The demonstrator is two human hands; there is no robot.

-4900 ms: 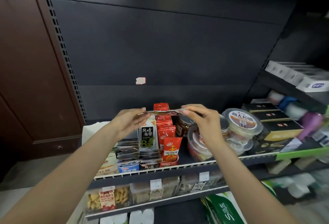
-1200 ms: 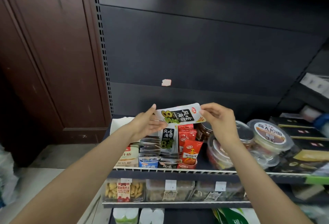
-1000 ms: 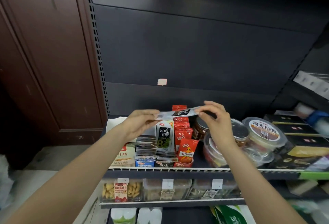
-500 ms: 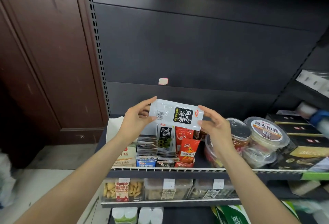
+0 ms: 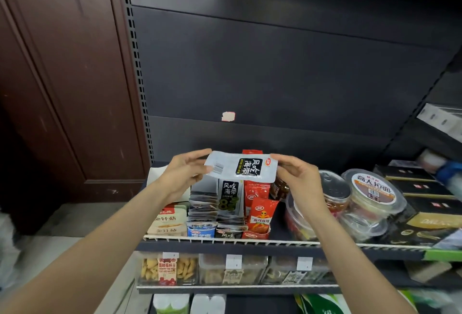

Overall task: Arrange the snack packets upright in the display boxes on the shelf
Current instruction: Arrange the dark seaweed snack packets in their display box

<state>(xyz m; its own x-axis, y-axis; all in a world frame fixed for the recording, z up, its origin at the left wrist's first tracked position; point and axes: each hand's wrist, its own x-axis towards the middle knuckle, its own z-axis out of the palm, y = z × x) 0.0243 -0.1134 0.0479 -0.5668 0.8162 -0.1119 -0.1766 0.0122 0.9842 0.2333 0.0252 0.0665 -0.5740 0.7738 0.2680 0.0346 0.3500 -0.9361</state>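
Above the shelf's white wire front rail (image 5: 250,240), both hands hold one silvery snack packet (image 5: 241,169) sideways in the air; going from the left, a dark brown wooden panel (image 5: 62,76) stands beside the black slotted upright (image 5: 136,69); the left hand (image 5: 183,176) pinches the packet's barcode end between thumb and fingers; under it sit a cream box with red lettering (image 5: 168,220) and a row of grey packets (image 5: 202,203) leaning in their display box; one black-and-white packet (image 5: 230,197) stands upright directly below the held one; just right of that, red packets (image 5: 260,211) stand in a red display box; the right hand (image 5: 298,181) pinches the packet's other end at its fingertips; further right lie clear round tubs (image 5: 370,196) and flat black boxes (image 5: 425,216).
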